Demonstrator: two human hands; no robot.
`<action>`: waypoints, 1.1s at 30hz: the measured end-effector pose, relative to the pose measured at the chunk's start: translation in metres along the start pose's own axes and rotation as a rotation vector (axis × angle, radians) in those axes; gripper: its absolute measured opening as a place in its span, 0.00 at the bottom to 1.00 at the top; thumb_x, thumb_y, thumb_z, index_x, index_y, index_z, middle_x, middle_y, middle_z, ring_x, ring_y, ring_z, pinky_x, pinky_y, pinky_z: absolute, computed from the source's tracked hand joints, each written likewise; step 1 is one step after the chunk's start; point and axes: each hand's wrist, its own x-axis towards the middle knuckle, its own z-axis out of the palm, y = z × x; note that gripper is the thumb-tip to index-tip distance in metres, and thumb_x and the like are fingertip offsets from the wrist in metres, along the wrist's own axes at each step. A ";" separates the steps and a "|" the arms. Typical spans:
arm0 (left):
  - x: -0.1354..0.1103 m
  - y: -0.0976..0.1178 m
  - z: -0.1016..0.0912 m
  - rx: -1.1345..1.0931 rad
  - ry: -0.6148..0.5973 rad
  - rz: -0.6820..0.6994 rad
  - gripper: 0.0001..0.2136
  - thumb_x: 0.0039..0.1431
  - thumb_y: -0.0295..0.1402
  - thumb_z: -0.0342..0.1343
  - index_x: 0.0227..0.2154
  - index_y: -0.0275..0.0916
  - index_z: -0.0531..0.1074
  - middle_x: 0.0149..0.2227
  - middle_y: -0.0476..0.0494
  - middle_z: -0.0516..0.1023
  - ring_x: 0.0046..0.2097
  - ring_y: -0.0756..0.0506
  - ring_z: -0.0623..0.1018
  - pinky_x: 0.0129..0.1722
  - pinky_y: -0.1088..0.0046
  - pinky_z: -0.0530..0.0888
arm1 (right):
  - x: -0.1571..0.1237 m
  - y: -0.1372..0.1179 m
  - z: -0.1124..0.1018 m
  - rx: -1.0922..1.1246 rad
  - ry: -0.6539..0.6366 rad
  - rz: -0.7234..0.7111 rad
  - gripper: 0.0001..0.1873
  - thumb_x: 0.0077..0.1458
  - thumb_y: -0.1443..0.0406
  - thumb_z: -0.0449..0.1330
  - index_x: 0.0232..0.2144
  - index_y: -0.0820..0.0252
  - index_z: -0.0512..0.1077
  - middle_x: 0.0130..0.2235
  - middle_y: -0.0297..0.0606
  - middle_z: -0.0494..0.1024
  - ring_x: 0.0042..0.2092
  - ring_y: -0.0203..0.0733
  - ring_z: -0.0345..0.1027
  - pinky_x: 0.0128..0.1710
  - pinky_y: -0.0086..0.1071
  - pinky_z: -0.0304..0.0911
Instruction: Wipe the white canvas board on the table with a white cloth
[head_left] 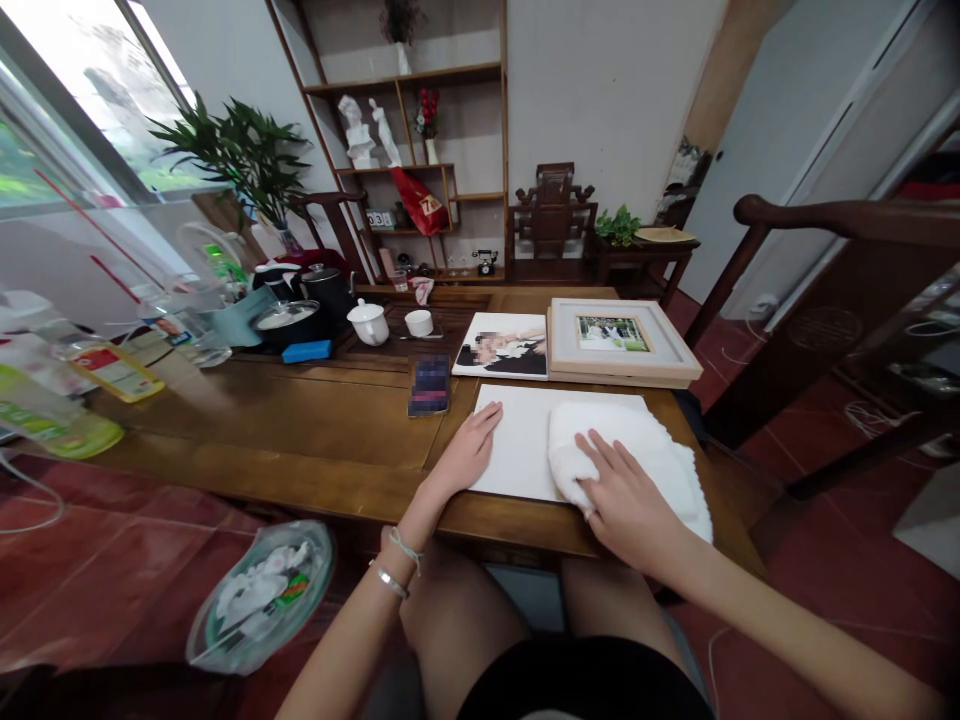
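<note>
A flat white panel [517, 440], perhaps the back of a picture, lies near the table's front edge. Along its left edge rests my left hand [471, 450], open, fingers laid on the surface. A fluffy white towel [637, 440] covers the panel's right part and hangs past its right side. My right hand [626, 500] presses on this towel and grips its near left part, fingers over the top. Just behind the panel are a photo print [502, 345] of people in black and white clothing and a light wooden picture frame [626, 340] holding a small photo.
A dark phone-like item [429, 385] lies left of the panel. Farther left stand a white lidded cup [367, 322], a blue sponge [306, 351], a black pot [287, 325] and bottles [112, 368]. A lined trash bin [262, 595] is on the floor; a wooden chair [817, 300] stands right.
</note>
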 end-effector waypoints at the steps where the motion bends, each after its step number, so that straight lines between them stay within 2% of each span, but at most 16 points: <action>1: 0.000 0.000 0.000 0.003 -0.005 -0.003 0.21 0.62 0.27 0.38 0.58 0.38 0.59 0.62 0.40 0.60 0.63 0.44 0.58 0.63 0.56 0.55 | -0.006 -0.003 0.000 0.016 0.014 -0.020 0.15 0.45 0.70 0.56 0.36 0.65 0.77 0.62 0.52 0.55 0.64 0.58 0.40 0.61 0.49 0.41; 5: 0.000 0.000 0.000 0.008 -0.011 0.000 0.21 0.62 0.27 0.38 0.58 0.38 0.59 0.62 0.40 0.59 0.63 0.44 0.58 0.63 0.57 0.55 | -0.008 -0.001 0.004 0.050 0.045 -0.042 0.16 0.44 0.71 0.56 0.37 0.64 0.76 0.62 0.51 0.56 0.64 0.58 0.40 0.61 0.49 0.41; 9: 0.000 0.000 0.000 -0.004 0.006 0.003 0.21 0.62 0.27 0.38 0.58 0.39 0.59 0.62 0.42 0.60 0.63 0.44 0.58 0.63 0.57 0.56 | 0.029 0.026 0.006 0.038 -0.002 0.002 0.19 0.49 0.69 0.54 0.44 0.67 0.73 0.62 0.52 0.56 0.64 0.58 0.41 0.60 0.50 0.41; 11: 0.000 0.001 -0.001 -0.009 0.001 -0.006 0.21 0.62 0.27 0.38 0.58 0.39 0.60 0.61 0.41 0.60 0.63 0.44 0.58 0.63 0.56 0.55 | 0.053 0.044 0.004 0.056 -0.014 -0.045 0.18 0.53 0.65 0.53 0.44 0.67 0.72 0.60 0.53 0.58 0.63 0.57 0.42 0.59 0.51 0.42; 13: 0.000 0.001 -0.001 -0.009 -0.007 -0.014 0.21 0.62 0.27 0.38 0.57 0.37 0.60 0.61 0.40 0.60 0.63 0.44 0.58 0.63 0.56 0.55 | 0.073 0.058 0.000 0.087 -0.034 -0.105 0.17 0.56 0.61 0.52 0.43 0.66 0.72 0.56 0.53 0.65 0.62 0.56 0.45 0.58 0.50 0.44; 16: 0.001 0.000 -0.001 -0.008 -0.005 -0.012 0.21 0.62 0.27 0.38 0.57 0.37 0.60 0.61 0.39 0.60 0.63 0.44 0.58 0.63 0.56 0.55 | 0.090 0.063 -0.003 0.091 -0.075 -0.141 0.17 0.55 0.65 0.52 0.44 0.67 0.71 0.51 0.54 0.70 0.61 0.55 0.48 0.57 0.49 0.48; 19: 0.000 -0.002 0.001 -0.014 0.010 0.005 0.21 0.62 0.27 0.39 0.57 0.38 0.60 0.61 0.40 0.60 0.63 0.44 0.58 0.63 0.56 0.56 | 0.085 0.043 -0.001 0.025 -0.072 -0.096 0.23 0.49 0.72 0.52 0.48 0.69 0.69 0.58 0.57 0.62 0.62 0.59 0.45 0.57 0.53 0.46; 22: 0.000 -0.003 0.002 -0.013 0.018 0.012 0.21 0.62 0.27 0.38 0.58 0.39 0.60 0.61 0.41 0.60 0.63 0.44 0.58 0.63 0.56 0.56 | 0.058 0.006 0.002 -0.035 -0.067 -0.064 0.23 0.47 0.72 0.53 0.47 0.69 0.72 0.62 0.57 0.54 0.63 0.68 0.39 0.56 0.60 0.41; 26: 0.000 -0.002 0.002 -0.002 0.013 0.008 0.21 0.62 0.27 0.38 0.58 0.39 0.60 0.61 0.40 0.60 0.63 0.45 0.58 0.63 0.56 0.56 | 0.014 -0.032 -0.001 0.036 -0.091 -0.196 0.16 0.48 0.66 0.55 0.38 0.64 0.77 0.63 0.53 0.51 0.64 0.67 0.35 0.58 0.60 0.35; 29: 0.000 -0.003 0.002 0.008 0.008 0.001 0.21 0.62 0.27 0.38 0.58 0.38 0.59 0.62 0.40 0.60 0.63 0.45 0.58 0.63 0.57 0.55 | 0.003 -0.033 -0.007 0.101 -0.119 -0.241 0.16 0.46 0.65 0.56 0.38 0.62 0.76 0.64 0.49 0.51 0.64 0.63 0.34 0.59 0.58 0.34; 33: 0.000 -0.004 0.003 0.002 0.004 0.007 0.21 0.62 0.27 0.38 0.58 0.38 0.60 0.62 0.40 0.59 0.64 0.44 0.57 0.63 0.57 0.56 | 0.034 -0.010 -0.009 0.122 -0.142 -0.172 0.23 0.49 0.67 0.53 0.50 0.61 0.70 0.63 0.50 0.54 0.64 0.59 0.37 0.58 0.59 0.38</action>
